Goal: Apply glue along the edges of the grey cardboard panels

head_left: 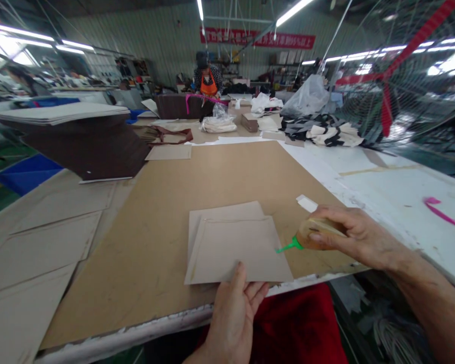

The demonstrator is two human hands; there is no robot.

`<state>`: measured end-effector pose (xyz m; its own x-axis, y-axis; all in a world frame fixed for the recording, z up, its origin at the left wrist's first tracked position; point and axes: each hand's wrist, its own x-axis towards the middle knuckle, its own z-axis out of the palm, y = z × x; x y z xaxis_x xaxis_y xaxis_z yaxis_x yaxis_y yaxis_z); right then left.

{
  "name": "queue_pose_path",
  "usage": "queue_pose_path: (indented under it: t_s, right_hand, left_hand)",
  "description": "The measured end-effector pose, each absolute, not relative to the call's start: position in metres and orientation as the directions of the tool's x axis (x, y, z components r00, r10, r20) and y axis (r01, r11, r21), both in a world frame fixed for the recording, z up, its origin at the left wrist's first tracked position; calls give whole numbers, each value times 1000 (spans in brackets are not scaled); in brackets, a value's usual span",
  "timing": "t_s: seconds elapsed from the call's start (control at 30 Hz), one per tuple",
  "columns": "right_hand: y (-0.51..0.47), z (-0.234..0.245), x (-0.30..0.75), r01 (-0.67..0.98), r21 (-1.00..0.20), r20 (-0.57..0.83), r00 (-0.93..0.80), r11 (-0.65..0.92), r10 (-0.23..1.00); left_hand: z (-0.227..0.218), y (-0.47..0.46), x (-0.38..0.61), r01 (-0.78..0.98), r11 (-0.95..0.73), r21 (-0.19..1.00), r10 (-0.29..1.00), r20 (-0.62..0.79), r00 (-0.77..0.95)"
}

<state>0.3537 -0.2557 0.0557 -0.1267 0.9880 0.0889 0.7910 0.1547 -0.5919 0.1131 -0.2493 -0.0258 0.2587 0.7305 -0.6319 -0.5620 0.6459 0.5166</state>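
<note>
My right hand (349, 235) is closed around a yellowish glue bottle (314, 233) tipped on its side. Its green nozzle (290, 244) points left and meets the right edge area of a grey-beige cardboard panel (235, 247). A thin line of glue runs along the panel's top and left edges. Beneath it lies a second panel (227, 210), turned slightly and mostly covered. My left hand (237, 308) pinches the front edge of the top panel, thumb above and fingers below, at the table's edge.
More panels (49, 247) with glue lines lie overlapped at the left. Behind them stands a tall dark stack (87, 141) with pale sheets on top. A small white piece (307, 203) rests near the bottle. A caged fan (387, 76) is at right; a person (208, 78) works at the far end.
</note>
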Motion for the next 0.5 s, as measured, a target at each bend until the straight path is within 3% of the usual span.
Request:
queue_pose_path:
  t_s: [0.13, 0.27, 0.5]
  right_hand:
    - [-276, 60, 350, 746, -629, 72, -222, 217, 972]
    - [-288, 56, 353, 748, -622, 130, -193, 232, 973]
    - [-290, 47, 359, 709, -672, 106, -193, 213, 975]
  left_hand:
    - [-28, -250, 113, -548, 639, 540, 744, -615, 262]
    - [-28, -250, 114, -542, 634, 552, 748, -616, 248]
    - [-28, -250, 114, -527, 629, 572, 757, -606, 246]
